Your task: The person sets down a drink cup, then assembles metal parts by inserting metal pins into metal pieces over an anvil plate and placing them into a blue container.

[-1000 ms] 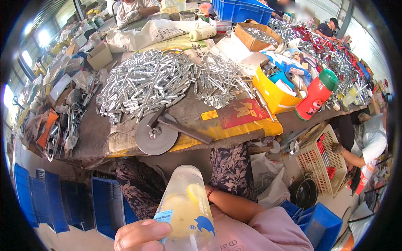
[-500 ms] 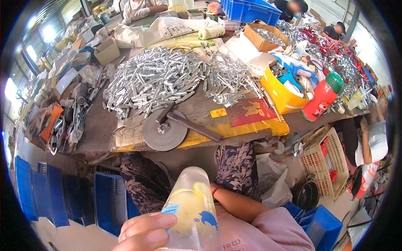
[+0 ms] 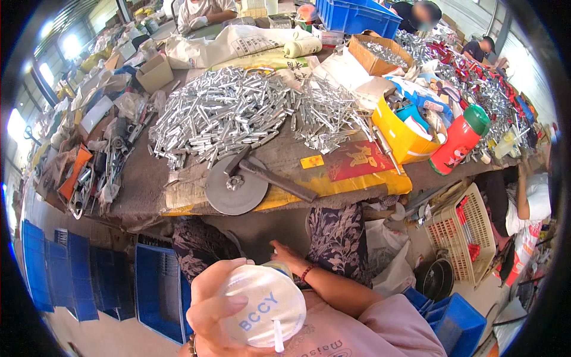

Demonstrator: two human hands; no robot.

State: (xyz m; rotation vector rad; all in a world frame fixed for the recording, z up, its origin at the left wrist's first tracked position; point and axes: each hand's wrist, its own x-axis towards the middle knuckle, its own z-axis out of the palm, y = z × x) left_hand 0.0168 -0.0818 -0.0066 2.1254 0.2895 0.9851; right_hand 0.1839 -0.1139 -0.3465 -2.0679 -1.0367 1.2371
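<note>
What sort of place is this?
Probably a metal-parts workshop: a heap of silvery pieces lies on the workbench, a hammer lies nearby, and an open cardboard box farther back holds more small metallic bits.

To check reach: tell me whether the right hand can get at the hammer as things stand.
Probably yes: the right hand looks empty, and the hammer lies uncovered on the near side of the bench. The hand seems lower than the bench, so it would likely have to rise first.
</note>
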